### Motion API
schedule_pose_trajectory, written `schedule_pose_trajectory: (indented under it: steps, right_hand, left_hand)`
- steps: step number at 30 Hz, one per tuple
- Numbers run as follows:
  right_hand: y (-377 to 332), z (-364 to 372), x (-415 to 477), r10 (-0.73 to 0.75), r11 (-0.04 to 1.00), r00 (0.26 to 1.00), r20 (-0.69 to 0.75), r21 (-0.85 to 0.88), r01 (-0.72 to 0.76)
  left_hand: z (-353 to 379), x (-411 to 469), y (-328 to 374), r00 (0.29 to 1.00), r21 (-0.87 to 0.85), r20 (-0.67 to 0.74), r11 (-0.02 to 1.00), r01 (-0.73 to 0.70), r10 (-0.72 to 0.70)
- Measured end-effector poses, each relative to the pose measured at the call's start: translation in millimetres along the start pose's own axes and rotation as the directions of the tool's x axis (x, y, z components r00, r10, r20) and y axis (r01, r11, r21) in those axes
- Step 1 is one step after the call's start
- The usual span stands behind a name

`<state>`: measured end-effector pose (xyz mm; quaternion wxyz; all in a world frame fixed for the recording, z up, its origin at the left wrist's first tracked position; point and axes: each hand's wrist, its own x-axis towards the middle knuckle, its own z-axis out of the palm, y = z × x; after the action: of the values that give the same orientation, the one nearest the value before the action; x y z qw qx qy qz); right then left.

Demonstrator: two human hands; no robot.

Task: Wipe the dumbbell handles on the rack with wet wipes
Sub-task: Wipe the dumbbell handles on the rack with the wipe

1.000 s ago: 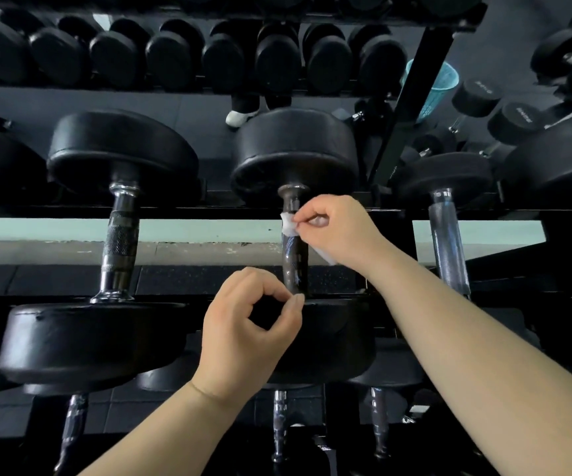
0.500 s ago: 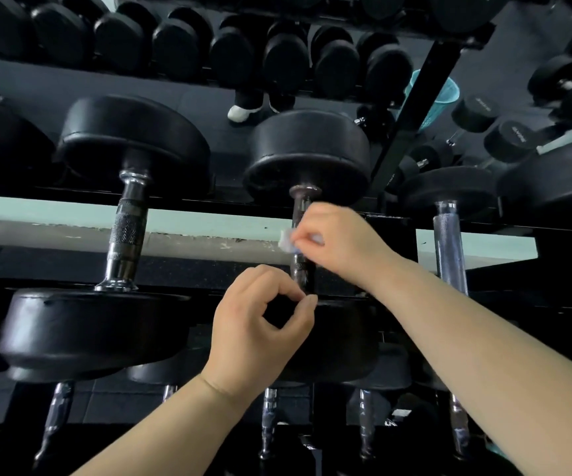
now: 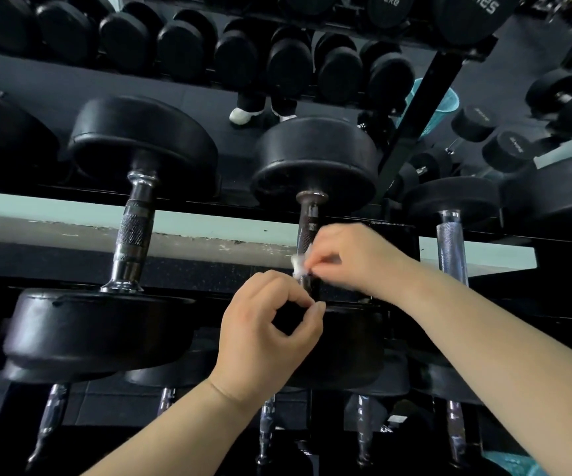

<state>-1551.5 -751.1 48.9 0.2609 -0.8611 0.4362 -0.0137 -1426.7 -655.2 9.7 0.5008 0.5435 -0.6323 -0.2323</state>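
A black dumbbell lies on the rack in the middle of the view, its dark metal handle [image 3: 306, 225] running from the far head [image 3: 315, 159] to the near head [image 3: 349, 345]. My right hand [image 3: 346, 259] pinches a small white wet wipe [image 3: 299, 266] against the lower part of that handle. Just below it, my left hand [image 3: 270, 334] has thumb and fingers curled into a ring at the handle's near end. Whether the fingers touch the handle is hidden.
Another dumbbell with a chrome knurled handle [image 3: 133, 231] lies to the left, and one with a bright handle [image 3: 451, 245] to the right. More dumbbells fill the shelves above and below. A black rack upright [image 3: 415, 111] slants at the upper right, by a teal basket [image 3: 446, 101].
My right hand has slid the wipe down the handle toward the near head, closer to my left hand. My left hand has stayed in place.
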Motion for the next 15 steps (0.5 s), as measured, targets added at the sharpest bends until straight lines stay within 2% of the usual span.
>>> schedule_pose_trajectory:
  steps: [2,3,4,7,9,11,13,15]
  right_hand:
    - [-1,4,-8,-0.026,1.000,0.984,0.178,0.000,0.026]
    - [-1,5,-9,-0.036,0.999,0.980,0.194,-0.001,0.037]
    - [0,5,-8,-0.045,0.999,0.987,0.155,0.006,0.045]
    - [3,8,-3,0.009,0.998,0.991,-0.131,0.070,0.000]
    - [2,12,-4,0.039,0.996,0.982,-0.184,0.092,-0.023]
    - [1,15,-7,0.038,0.995,0.997,-0.071,0.097,-0.031]
    - [1,12,-12,0.110,0.984,0.992,0.057,0.137,-0.117]
    - [1,6,-20,0.199,0.947,0.978,0.069,0.243,-0.210]
  left_hand:
    - [0,0,0,1.000,-0.004,-0.009,1.000,-0.007,0.007]
    - [1,0,0,1.000,-0.005,-0.012,1.000,-0.010,0.010]
    - [0,0,0,1.000,-0.005,-0.013,1.000,-0.011,0.011]
    - [0,-1,-1,1.000,-0.002,-0.006,1.000,-0.015,0.015]
    - [0,-1,-1,1.000,-0.004,0.001,1.000,-0.010,0.010]
    - [-1,-1,-1,1.000,-0.010,0.008,1.000,0.003,-0.003]
    - [-1,-1,-1,1.000,-0.024,0.021,1.000,0.011,-0.010]
    - [-3,-1,-1,0.999,-0.041,0.034,0.999,0.009,-0.007]
